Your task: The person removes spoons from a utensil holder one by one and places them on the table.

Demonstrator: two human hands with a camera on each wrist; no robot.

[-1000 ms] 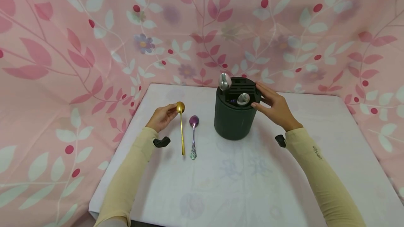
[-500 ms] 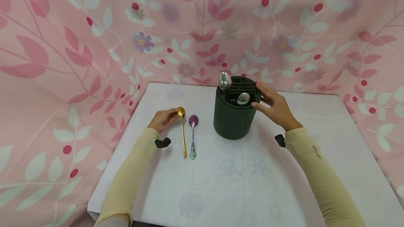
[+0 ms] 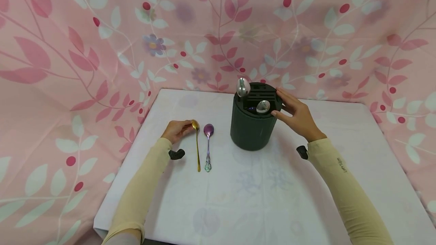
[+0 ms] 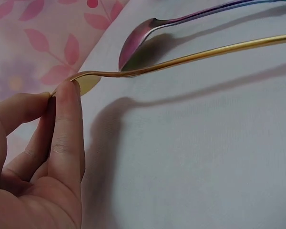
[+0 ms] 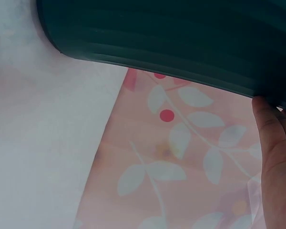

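In the head view my left hand pinches a gold long-handled spoon at its bowl, between thumb and fingers. The left wrist view has the bowl end of the gold spoon raised off the cloth, its shadow apart below; the handle's tip is out of that view. Just right of it lies a purple spoon with an ornate handle. My right hand holds the upper right side of a dark green utensil holder, thumb at the front rim, fingers farther back. The right wrist view shows fingertips on the holder's wall.
Two silver spoons stand bowl-up in the holder, one at the back left, another in the front opening. A slotted section covers its rear. White cloth covers the table; a pink floral curtain hangs behind and beside it.
My left hand has come down and slightly nearer with the gold spoon, whose bowl is now lower, level with the purple spoon's. The right hand and the holder have stayed put.
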